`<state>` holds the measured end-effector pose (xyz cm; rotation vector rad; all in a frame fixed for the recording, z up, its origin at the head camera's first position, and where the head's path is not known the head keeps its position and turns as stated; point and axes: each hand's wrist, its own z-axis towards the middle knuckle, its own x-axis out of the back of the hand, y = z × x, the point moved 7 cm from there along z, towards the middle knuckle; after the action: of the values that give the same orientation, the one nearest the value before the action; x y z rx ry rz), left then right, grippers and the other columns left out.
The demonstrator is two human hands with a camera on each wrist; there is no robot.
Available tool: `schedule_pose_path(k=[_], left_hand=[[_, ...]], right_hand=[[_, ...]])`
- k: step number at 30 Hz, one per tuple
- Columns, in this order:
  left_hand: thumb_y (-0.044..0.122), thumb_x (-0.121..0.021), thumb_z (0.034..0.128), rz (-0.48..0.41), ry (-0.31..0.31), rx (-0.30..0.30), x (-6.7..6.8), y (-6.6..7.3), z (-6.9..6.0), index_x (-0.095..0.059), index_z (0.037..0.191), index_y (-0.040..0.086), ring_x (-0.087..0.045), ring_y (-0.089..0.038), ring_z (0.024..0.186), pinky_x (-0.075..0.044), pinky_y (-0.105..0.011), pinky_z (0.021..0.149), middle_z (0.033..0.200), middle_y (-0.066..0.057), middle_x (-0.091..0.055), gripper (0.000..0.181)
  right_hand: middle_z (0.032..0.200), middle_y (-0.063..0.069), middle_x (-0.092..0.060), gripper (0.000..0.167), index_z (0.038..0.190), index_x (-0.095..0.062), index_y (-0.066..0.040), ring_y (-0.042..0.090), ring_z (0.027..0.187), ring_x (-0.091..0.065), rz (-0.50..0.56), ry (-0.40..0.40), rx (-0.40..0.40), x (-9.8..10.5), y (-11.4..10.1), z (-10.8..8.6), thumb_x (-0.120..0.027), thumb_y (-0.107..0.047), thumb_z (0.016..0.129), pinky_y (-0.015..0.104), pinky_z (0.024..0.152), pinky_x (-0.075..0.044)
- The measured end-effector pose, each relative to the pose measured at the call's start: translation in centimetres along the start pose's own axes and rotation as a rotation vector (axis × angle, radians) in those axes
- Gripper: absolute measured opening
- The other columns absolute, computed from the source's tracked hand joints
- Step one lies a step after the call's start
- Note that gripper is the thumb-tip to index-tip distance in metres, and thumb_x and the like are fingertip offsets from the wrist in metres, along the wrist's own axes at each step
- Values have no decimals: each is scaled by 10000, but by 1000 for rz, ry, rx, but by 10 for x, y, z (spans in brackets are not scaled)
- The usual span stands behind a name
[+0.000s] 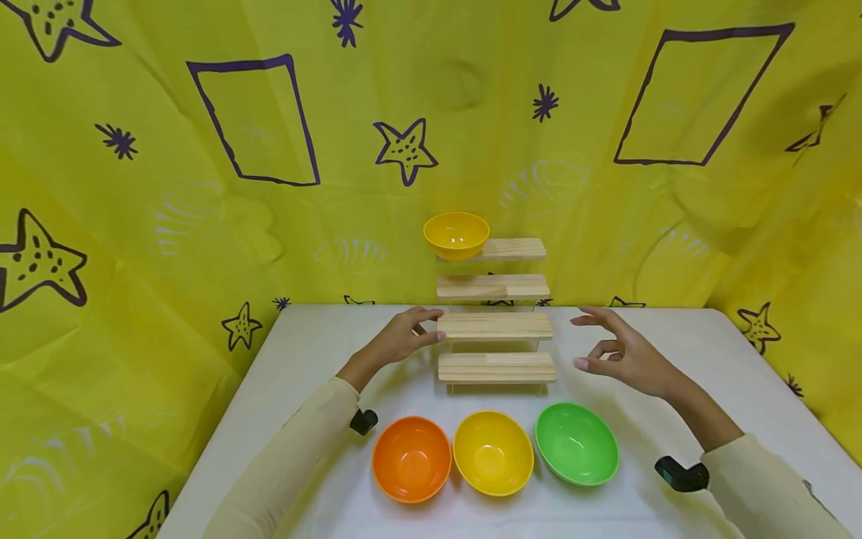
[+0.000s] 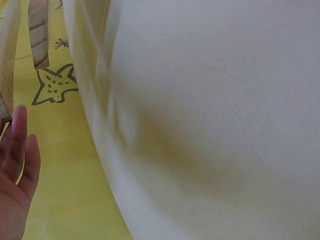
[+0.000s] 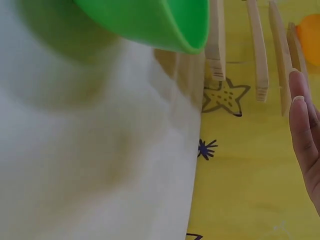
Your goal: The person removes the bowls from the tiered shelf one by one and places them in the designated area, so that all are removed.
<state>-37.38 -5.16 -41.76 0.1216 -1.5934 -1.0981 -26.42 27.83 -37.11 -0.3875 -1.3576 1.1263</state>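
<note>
A wooden stepped display stand [image 1: 494, 326] with pale plank shelves stands near the back of the table. My left hand [image 1: 402, 335] is at the left end of a lower-middle shelf, thumb at its front edge and index finger at its back, gripping that end. In the left wrist view, the left hand's [image 2: 17, 165] other fingers extend beside the plank. To the right of the stand, my right hand [image 1: 622, 355] hovers apart from it, fingers loosely bent and holding nothing. A yellow bowl [image 1: 456, 236] sits on the left part of the top shelf.
In front of the stand, an orange bowl [image 1: 412, 460], another yellow bowl [image 1: 494, 454] and a green bowl [image 1: 577, 445] form a row on the white table [image 1: 269, 419]. A yellow patterned curtain [image 1: 485, 150] hangs behind and at both sides.
</note>
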Motion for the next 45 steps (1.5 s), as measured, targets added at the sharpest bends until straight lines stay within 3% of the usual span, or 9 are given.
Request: schedule_pose_path(k=[2, 6, 9, 16, 25, 32, 38, 45], left_hand=[[351, -661, 986, 1, 1, 0, 0, 0, 0, -499, 1497, 136, -642, -268, 1070, -558, -310, 786, 1458, -127, -524, 577], [350, -661, 986, -3, 3, 1, -1, 0, 0, -501, 1495, 131, -640, -263, 1066, -555, -306, 781, 1441, -123, -535, 577], [348, -665, 983, -5, 5, 1, -1, 0, 1, -504, 1493, 128, -639, -259, 1061, -555, -306, 778, 1434, -118, -541, 578], [335, -663, 986, -12, 2, 2, -1, 1, 1, -502, 1495, 139, -638, -258, 1058, -554, -300, 777, 1422, -117, -544, 569], [337, -660, 988, -7, -3, -6, -1, 3, 1, -498, 1495, 121, -649, -269, 1055, -562, -320, 798, 1427, -128, -541, 575], [340, -660, 987, -6, -4, -5, -1, 1, 2, -496, 1495, 109, -654, -260, 1031, -560, -316, 796, 1414, -138, -552, 581], [338, -658, 988, -3, -9, -2, 0, 0, 1, -489, 1497, 92, -653, -263, 1039, -561, -313, 794, 1444, -140, -530, 590], [330, -659, 990, -6, -5, -10, 1, 1, 1, -496, 1491, 84, -658, -262, 1028, -560, -302, 771, 1397, -144, -554, 582]], right_hand=[[1409, -56, -459, 784, 1547, -277, -116, 150, 747, -689, 5, -9, -5, 0, 0, 6, -727, -49, 908, 292, 664, -554], [1450, 188, -427, 788, 1557, -264, -102, 151, 757, -685, 8, -27, -14, 0, -1, 18, -721, -61, 917, 293, 686, -556], [1470, 250, -404, 794, 1565, -249, -90, 149, 771, -687, 6, -43, -19, 1, -3, 27, -715, -70, 923, 290, 708, -555], [1489, 228, -418, 796, 1579, -242, -122, 152, 800, -697, -21, -63, -39, 7, -11, 44, -713, -117, 938, 291, 772, -537], [1508, 227, -382, 767, 1570, -256, -93, 134, 811, -684, 34, -50, -61, 13, -14, 69, -699, -114, 945, 325, 702, -541], [1551, 202, -363, 824, 1601, -195, -122, 236, 961, -702, 9, -53, -123, 15, -16, 91, -699, -214, 956, 386, 755, -544], [1555, 190, -367, 821, 1605, -196, -125, 321, 1018, -702, 22, -54, -131, 13, -20, 109, -693, -232, 960, 350, 781, -556], [1556, 184, -370, 818, 1595, -214, -103, 283, 997, -704, 42, -47, -130, 11, -26, 128, -699, -259, 955, 348, 754, -572]])
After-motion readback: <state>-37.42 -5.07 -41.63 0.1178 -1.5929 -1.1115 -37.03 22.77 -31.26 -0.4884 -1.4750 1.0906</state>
